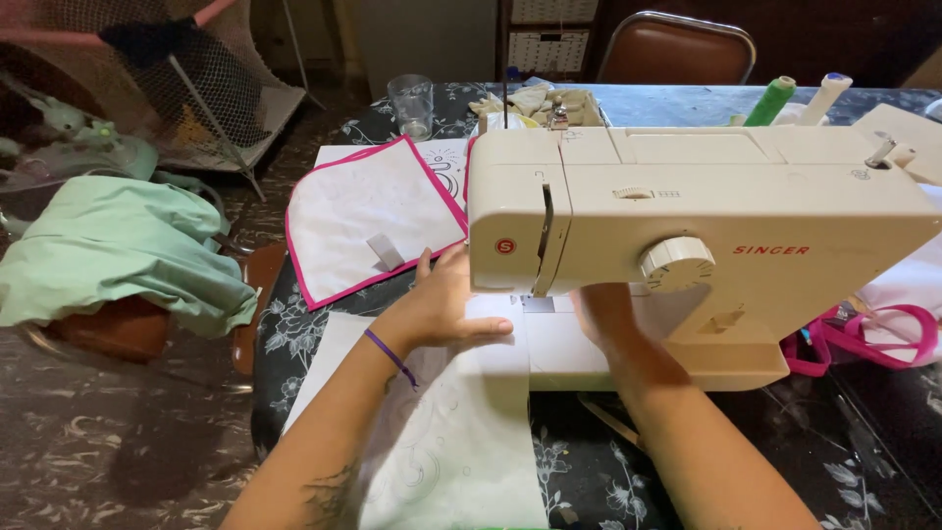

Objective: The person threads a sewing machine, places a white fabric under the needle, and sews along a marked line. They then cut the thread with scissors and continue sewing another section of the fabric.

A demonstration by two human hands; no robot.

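Note:
A cream sewing machine [706, 211] stands on a dark flowered table [589, 471]. A strip of white fabric [461, 432] with faint printed swirls runs from the table's front edge under the machine's needle area. My left hand [446, 309] lies flat on this fabric just left of the needle, fingers spread, a purple band on the wrist. My right hand [603, 314] reaches under the machine's arm and rests on the fabric at the bed; its fingers are partly hidden by the machine.
A white pink-edged fabric piece [368, 221] lies left of the machine. Behind it stand a clear glass [411, 104], thread spools [771, 101] and a brown chair [677, 49]. Pink strapping [863, 339] lies at right. Green cloth [108, 250] covers a seat at left.

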